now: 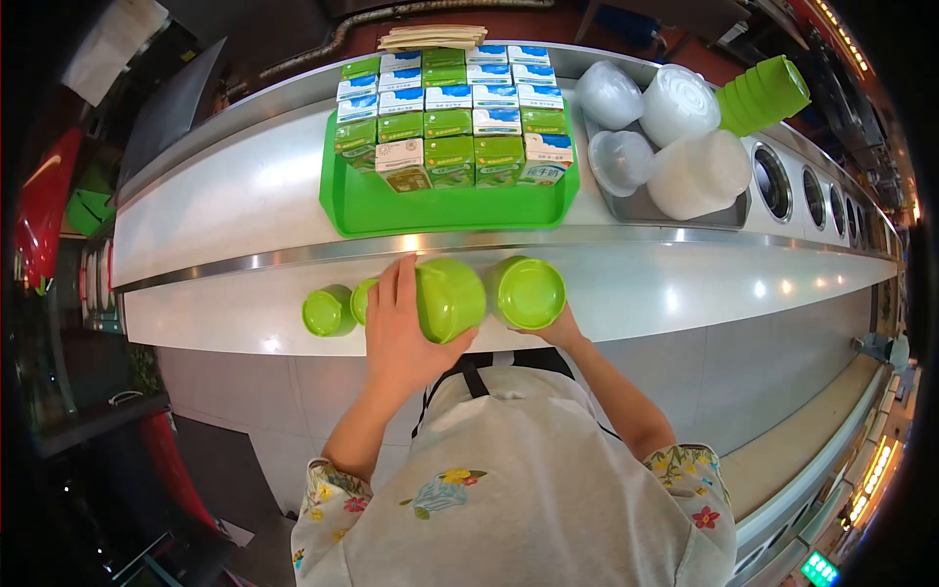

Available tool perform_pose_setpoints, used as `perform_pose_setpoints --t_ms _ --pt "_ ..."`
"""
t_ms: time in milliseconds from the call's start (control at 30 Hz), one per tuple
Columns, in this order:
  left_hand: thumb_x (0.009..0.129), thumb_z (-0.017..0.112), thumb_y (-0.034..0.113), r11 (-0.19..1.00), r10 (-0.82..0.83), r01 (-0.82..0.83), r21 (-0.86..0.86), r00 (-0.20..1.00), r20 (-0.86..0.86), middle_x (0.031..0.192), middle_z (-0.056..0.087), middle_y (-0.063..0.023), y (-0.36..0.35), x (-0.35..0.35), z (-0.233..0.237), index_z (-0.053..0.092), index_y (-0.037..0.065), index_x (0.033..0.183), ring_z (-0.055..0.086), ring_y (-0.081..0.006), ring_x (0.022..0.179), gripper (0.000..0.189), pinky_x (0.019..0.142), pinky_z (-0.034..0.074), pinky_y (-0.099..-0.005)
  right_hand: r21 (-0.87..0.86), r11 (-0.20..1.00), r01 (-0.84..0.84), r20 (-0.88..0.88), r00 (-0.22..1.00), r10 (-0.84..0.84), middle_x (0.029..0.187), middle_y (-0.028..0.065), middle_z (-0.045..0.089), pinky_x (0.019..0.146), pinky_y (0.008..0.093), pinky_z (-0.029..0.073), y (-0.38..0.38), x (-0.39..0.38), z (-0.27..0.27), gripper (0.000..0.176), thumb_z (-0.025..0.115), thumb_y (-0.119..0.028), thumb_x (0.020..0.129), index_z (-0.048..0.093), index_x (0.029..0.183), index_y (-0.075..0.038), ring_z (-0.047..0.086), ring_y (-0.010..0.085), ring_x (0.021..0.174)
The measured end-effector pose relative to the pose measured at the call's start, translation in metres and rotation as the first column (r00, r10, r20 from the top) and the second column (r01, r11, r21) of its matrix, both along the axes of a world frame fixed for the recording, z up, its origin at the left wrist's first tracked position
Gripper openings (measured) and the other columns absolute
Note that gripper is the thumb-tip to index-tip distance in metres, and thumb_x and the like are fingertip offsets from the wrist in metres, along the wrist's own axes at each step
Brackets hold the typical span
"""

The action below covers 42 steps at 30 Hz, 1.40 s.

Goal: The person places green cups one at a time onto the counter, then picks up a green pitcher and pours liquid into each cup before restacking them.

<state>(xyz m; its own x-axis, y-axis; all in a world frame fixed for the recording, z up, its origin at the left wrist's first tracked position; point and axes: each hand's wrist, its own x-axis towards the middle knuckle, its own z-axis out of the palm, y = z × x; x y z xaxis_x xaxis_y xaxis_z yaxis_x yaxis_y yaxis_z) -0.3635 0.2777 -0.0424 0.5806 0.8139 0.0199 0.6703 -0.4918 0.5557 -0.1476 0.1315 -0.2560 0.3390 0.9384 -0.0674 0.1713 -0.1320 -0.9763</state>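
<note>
Your left hand [399, 331] wraps 1 green bowl [452, 296], your right hand [560, 334] cups the second bowl [529, 292] from below; at the tabletop [685, 293] edge, either could slip and fall

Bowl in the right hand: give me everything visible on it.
The green bowl is lime, glossy, plastic-looking, round, plain-rimmed and empty. It is tipped with its opening toward the camera, at the near edge of the white counter. The right hand holds it from below, mostly hidden behind it. Its left side meets or overlaps a second green bowl under the left hand; contact unclear.
</note>
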Motion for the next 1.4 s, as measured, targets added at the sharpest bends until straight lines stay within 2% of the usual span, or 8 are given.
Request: perform_pose_setpoints --t_ms 100,367,700,800,867,1000,1133,1400 --pt "0.061 0.087 0.03 0.991 -0.128 0.121 0.058 0.979 0.157 0.132 0.049 -0.0209 0.002 0.025 0.042 0.043 0.0 0.137 0.049 -0.0422 0.116 0.094 0.102 0.04 -0.0498 -0.022 1.0 -0.022 0.034 0.999 0.023 0.143 0.0143 0.047 0.11 0.0421 0.04 0.001 0.001 -0.018 0.113 0.097 -0.024 0.055 0.034 0.146 -0.005 0.048 0.0302 0.132" --pt "0.06 0.082 0.024 0.891 -0.417 0.437 0.124 0.895 -0.16 0.129 0.049 -0.0153 -0.03 0.096 0.008 0.045 0.003 0.138 0.051 -0.0369 0.112 0.089 0.082 0.044 -0.0476 0.015 1.0 -0.014 -0.015 1.0 0.014 0.146 0.0158 0.043 0.111 0.0437 0.037 0.004 -0.003 -0.007 0.079 0.079 -0.021 0.08 0.038 0.146 -0.007 0.044 0.0332 0.134" --pt "0.057 0.085 0.025 0.91 -0.384 0.408 0.07 0.897 -0.219 0.137 0.046 -0.016 -0.038 0.104 -0.027 0.041 0.005 0.143 0.05 -0.0366 0.114 0.098 0.084 0.043 -0.0484 0.034 0.989 -0.145 0.215 0.967 0.135 0.149 0.015 0.04 0.112 0.0439 0.035 0.001 0.007 -0.014 0.087 0.083 -0.024 0.076 0.036 0.147 -0.007 0.041 0.0328 0.137" --pt "0.058 0.089 0.031 0.908 -0.395 0.407 0.094 0.91 -0.129 0.143 0.043 -0.0175 -0.034 0.094 -0.028 0.037 0.005 0.147 0.048 -0.0389 0.123 0.106 0.091 0.045 -0.0496 0.086 0.991 -0.098 -0.063 0.993 0.104 0.149 0.0148 0.041 0.112 0.045 0.035 0.0 0.004 0.006 0.093 0.087 -0.028 0.071 0.036 0.146 -0.007 0.041 0.0324 0.137" --pt "0.059 0.092 0.037 0.948 -0.269 0.302 -0.102 0.929 0.253 0.148 0.039 -0.018 -0.026 0.078 -0.027 0.034 0.006 0.15 0.043 -0.0379 0.133 0.111 0.101 0.045 -0.0489 -0.114 0.987 -0.113 -0.314 0.947 0.072 0.149 0.0138 0.041 0.114 0.045 0.032 0.002 0.006 0.015 0.108 0.091 -0.032 0.066 0.028 0.15 -0.006 0.039 0.0314 0.138" --pt "0.061 0.093 0.037 0.938 -0.107 0.246 -0.243 0.875 0.471 0.147 0.041 -0.0173 -0.02 0.037 -0.051 0.034 0.006 0.149 0.043 -0.0356 0.136 0.111 0.108 0.042 -0.0471 -0.063 0.964 -0.256 0.056 0.964 0.26 0.154 0.0169 0.033 0.117 0.0455 0.029 -0.001 0.008 0.009 0.126 0.094 -0.037 0.061 0.015 0.153 -0.005 0.034 0.0341 0.142" --pt "0.064 0.092 0.025 0.903 0.04 0.233 -0.361 0.79 0.611 0.144 0.043 -0.0199 -0.02 0.0 -0.105 0.038 0.004 0.145 0.046 -0.0363 0.133 0.1 0.105 0.044 -0.0455 0.176 0.984 0.032 0.086 0.995 -0.048 0.158 0.0224 0.021 0.118 0.0481 0.027 -0.004 0.005 0.047 0.147 0.097 -0.046 0.052 -0.001 0.155 -0.006 0.027 0.0351 0.146" --pt "0.066 0.087 0.03 0.926 0.268 -0.221 0.307 0.956 -0.122 0.137 0.047 -0.0174 0.027 -0.063 -0.197 0.051 0.007 0.134 0.04 -0.039 0.131 0.08 0.105 0.034 -0.056 0.288 0.957 -0.033 0.09 0.996 0.007 0.155 0.0213 0.027 0.112 0.0469 0.037 0.011 -0.002 0.064 0.14 0.1 -0.042 0.05 0.013 0.154 -0.006 0.039 0.0327 0.139"
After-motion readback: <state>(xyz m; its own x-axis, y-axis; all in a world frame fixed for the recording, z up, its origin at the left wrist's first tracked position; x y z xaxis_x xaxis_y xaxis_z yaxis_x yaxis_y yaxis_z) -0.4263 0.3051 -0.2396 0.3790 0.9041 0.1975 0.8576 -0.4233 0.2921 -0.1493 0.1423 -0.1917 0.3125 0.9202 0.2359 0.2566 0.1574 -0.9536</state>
